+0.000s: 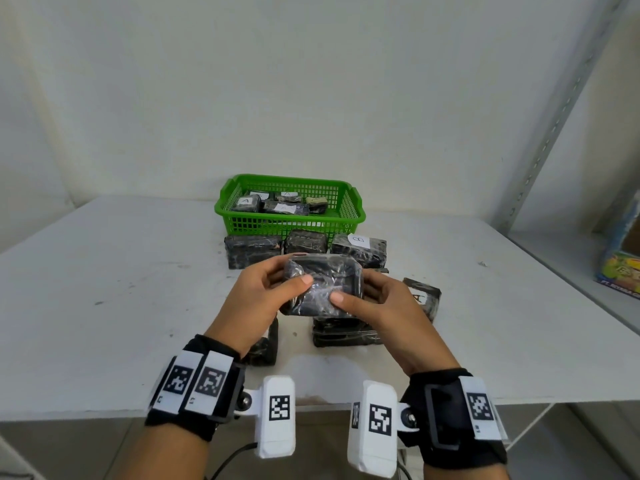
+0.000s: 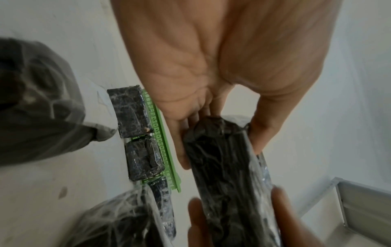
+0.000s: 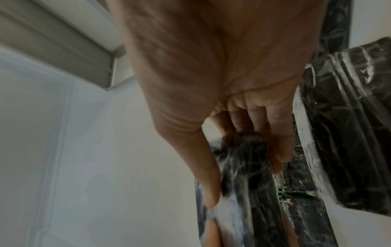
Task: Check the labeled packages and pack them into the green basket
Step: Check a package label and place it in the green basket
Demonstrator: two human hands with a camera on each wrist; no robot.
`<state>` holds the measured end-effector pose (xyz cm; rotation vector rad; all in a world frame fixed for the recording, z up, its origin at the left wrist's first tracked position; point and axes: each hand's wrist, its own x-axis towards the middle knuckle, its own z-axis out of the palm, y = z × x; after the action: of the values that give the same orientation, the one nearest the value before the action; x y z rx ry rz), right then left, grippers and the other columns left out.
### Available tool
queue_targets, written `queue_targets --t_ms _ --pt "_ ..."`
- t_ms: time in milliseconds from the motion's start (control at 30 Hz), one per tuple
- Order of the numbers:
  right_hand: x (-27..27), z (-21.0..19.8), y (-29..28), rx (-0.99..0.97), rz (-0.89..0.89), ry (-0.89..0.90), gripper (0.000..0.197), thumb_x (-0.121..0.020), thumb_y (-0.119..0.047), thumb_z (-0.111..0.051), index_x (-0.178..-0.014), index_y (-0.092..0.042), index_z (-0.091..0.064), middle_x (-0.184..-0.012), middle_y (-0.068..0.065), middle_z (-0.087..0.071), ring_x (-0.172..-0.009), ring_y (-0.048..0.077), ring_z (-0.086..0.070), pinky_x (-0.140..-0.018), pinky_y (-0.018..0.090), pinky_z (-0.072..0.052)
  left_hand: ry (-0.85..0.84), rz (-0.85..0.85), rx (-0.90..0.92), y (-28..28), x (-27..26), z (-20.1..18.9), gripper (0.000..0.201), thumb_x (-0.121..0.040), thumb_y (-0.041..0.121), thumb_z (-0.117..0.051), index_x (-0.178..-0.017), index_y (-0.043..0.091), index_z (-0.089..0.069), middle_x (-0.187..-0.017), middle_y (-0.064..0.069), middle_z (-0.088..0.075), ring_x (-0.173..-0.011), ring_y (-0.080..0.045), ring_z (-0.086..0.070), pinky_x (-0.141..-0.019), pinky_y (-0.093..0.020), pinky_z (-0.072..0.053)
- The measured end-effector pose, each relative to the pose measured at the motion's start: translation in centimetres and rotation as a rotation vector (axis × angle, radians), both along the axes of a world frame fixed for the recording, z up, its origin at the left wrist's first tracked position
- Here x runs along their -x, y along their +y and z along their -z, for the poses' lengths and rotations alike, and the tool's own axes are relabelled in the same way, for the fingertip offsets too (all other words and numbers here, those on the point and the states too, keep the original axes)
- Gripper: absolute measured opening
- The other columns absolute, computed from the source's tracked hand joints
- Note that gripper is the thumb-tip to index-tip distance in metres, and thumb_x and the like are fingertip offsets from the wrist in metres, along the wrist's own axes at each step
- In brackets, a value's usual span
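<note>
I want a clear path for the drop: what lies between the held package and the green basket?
In the head view, a row of three wrapped packages on the table lies between the held package and the green basket, right against the basket's near wall.

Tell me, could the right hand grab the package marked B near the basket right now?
Probably not yet: the right hand shares a grip with the left hand on the held package. The B package lies uncovered just beyond.

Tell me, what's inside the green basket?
Inside the green basket lie several dark wrapped packages with white labels; some read A. Anything under them is hidden.
</note>
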<state>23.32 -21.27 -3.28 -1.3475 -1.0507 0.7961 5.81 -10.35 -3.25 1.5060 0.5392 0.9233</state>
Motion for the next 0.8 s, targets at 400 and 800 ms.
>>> queue_targets --t_ms 400,800 --pt "0.0 0.2 0.8 0.033 0.032 0.047 0.079 -0.068 -0.057 -0.088 -0.134 -0.020 -0.065 -0.125 -0.003 -0.075 -0.114 0.013 -0.072 -0.106 0.043 -0.053 0.078 0.013 -0.248 -0.3 0.7 -0.5 0.053 -0.073 -0.009 -0.078 -0.116 0.020 -0.065 -0.112 0.002 -0.073 -0.110 -0.010 -0.067 -0.094 -0.026 -0.054" --pt "0.0 -0.1 1.4 0.072 0.194 0.056 0.082 -0.065 -0.062 -0.089 -0.130 -0.021 -0.061 -0.122 -0.006 -0.067 -0.117 0.015 -0.066 -0.108 0.042 -0.051 0.096 0.046 0.146 -0.6 -0.6 -0.9 0.032 -0.090 0.026 -0.067 -0.110 0.001 -0.068 -0.111 -0.017 -0.072 -0.103 -0.025 -0.071 -0.094 -0.044 -0.055"
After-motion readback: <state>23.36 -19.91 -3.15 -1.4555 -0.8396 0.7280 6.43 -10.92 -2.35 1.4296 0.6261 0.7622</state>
